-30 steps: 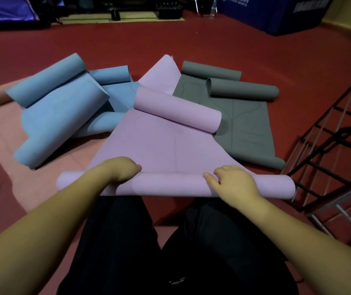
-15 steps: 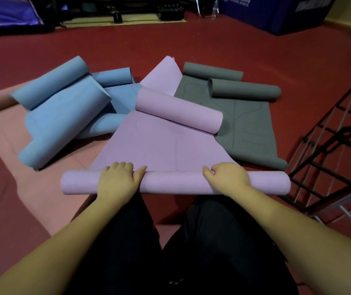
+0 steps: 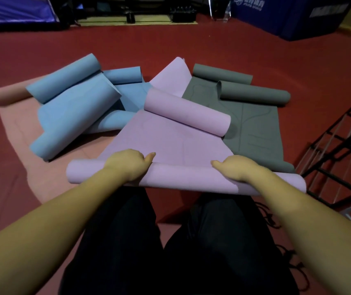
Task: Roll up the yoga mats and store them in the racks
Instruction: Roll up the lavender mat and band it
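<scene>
Head view: red floor (image 3: 234,50) fills the room, dim light.
Far wall: blue padded blocks (image 3: 294,15) at the right corner, a blue sheet (image 3: 10,9) at the left, dark gear between them.
Rack (image 3: 340,145): black wire frame on the floor at the right edge.
Pink mat (image 3: 17,124): flat on the floor, under the blue mats (image 3: 74,109).
Grey mats (image 3: 255,116): right of the purple mat, ends curled.
Purple mat (image 3: 170,141): centre, near end rolled, far end curled.
Left hand (image 3: 127,165): fingers curled over the near roll, gripping it.
Right hand (image 3: 236,171): likewise gripping the roll, thumb pointing inward.
Legs (image 3: 170,252): dark trousers below the roll.
</scene>
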Demonstrator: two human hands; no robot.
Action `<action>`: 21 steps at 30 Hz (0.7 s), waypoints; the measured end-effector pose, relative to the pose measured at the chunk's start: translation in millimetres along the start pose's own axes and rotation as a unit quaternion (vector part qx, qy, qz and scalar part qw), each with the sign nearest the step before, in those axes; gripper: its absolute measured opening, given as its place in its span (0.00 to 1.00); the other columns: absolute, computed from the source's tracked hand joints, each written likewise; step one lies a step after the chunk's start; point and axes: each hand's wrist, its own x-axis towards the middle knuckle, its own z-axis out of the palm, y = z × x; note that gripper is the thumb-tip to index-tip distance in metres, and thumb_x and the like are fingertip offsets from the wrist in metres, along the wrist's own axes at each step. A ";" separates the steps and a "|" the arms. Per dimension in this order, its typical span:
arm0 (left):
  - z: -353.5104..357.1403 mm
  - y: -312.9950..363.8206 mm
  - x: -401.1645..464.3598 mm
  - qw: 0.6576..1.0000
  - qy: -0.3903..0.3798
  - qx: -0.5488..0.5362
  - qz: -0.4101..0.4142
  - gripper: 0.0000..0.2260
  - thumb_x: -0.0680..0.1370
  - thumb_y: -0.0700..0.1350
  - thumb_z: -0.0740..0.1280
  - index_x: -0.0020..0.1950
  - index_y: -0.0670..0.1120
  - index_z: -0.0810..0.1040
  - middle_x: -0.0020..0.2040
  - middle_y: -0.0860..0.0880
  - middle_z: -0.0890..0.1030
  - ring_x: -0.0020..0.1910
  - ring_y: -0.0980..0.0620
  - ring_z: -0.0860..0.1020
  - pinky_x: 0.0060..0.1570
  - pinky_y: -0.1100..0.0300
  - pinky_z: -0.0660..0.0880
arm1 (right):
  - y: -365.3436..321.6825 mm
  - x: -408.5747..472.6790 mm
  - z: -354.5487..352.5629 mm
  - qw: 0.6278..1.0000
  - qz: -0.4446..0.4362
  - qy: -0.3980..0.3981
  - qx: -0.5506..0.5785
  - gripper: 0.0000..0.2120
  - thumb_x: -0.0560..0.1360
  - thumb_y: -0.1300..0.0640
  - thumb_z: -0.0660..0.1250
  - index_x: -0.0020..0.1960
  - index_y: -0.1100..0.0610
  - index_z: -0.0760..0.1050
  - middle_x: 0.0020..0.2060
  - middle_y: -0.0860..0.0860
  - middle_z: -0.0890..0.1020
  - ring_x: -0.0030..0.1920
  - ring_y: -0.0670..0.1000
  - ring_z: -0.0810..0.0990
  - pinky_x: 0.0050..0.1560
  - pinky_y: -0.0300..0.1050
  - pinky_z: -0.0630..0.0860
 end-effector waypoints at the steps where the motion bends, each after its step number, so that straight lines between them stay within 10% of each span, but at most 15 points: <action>1: -2.5 0.0 0.4 1.000 -0.020 0.000 -0.006 0.31 0.83 0.63 0.46 0.58 0.42 0.81 0.62 0.40 0.79 0.61 0.40 0.76 0.61 0.51 0.70 | 1.3 -2.4 -3.8 1.000 0.002 -0.020 0.008 0.33 0.81 0.37 0.48 0.70 0.60 0.72 0.71 0.60 0.71 0.68 0.58 0.71 0.66 0.48 0.67; 11: 3.5 4.9 5.1 0.988 -0.150 0.019 -0.021 0.33 0.81 0.64 0.42 0.77 0.45 0.65 0.74 0.40 0.68 0.73 0.40 0.64 0.71 0.46 0.62 | 13.3 5.8 21.5 0.994 -0.027 -0.073 0.071 0.31 0.80 0.35 0.50 0.73 0.53 0.70 0.75 0.50 0.67 0.73 0.53 0.66 0.71 0.47 0.60; 15: 1.8 6.8 7.5 0.990 -0.136 -0.024 -0.017 0.29 0.84 0.60 0.47 0.69 0.41 0.75 0.71 0.40 0.73 0.69 0.41 0.70 0.66 0.53 0.64 | 17.3 10.4 26.4 0.994 -0.052 -0.003 0.098 0.22 0.80 0.36 0.55 0.44 0.53 0.74 0.49 0.48 0.79 0.51 0.54 0.76 0.52 0.48 0.70; 21: -1.9 2.8 24.3 0.986 -0.155 -0.050 -0.018 0.24 0.84 0.57 0.53 0.68 0.42 0.76 0.71 0.41 0.73 0.68 0.41 0.71 0.66 0.53 0.65 | 11.3 5.2 26.6 0.983 -0.042 0.167 0.068 0.24 0.81 0.41 0.55 0.37 0.58 0.73 0.33 0.50 0.79 0.38 0.55 0.74 0.39 0.48 0.71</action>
